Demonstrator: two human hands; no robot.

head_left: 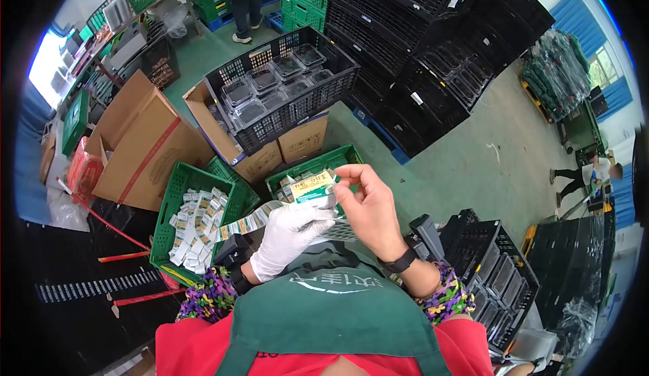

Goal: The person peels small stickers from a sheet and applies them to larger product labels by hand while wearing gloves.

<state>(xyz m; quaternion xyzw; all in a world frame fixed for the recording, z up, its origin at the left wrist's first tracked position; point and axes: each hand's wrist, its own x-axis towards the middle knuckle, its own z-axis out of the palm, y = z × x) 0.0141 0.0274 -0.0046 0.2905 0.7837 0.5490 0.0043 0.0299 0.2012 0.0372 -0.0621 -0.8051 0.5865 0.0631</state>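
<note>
Before the green apron, my left hand [287, 236], in a white glove, is closed on a small box [313, 189] with a yellow and green label. My bare right hand [370, 208] pinches the right edge of that box between thumb and fingers. A strip of folded labels [247, 222] runs from beside my left hand to a green crate [162, 244] on the left, which holds a pile of similar labelled pieces. Behind the box sits another green crate [348, 154], partly hidden by my hands, with more labelled pieces inside.
Ahead, a black crate [297, 99] of clear plastic containers rests on cardboard boxes [305, 138]. Tall black crates [419, 115] stand behind it. Another black crate [520, 308] with clear containers is at right. One person stands at the far back, another at far right.
</note>
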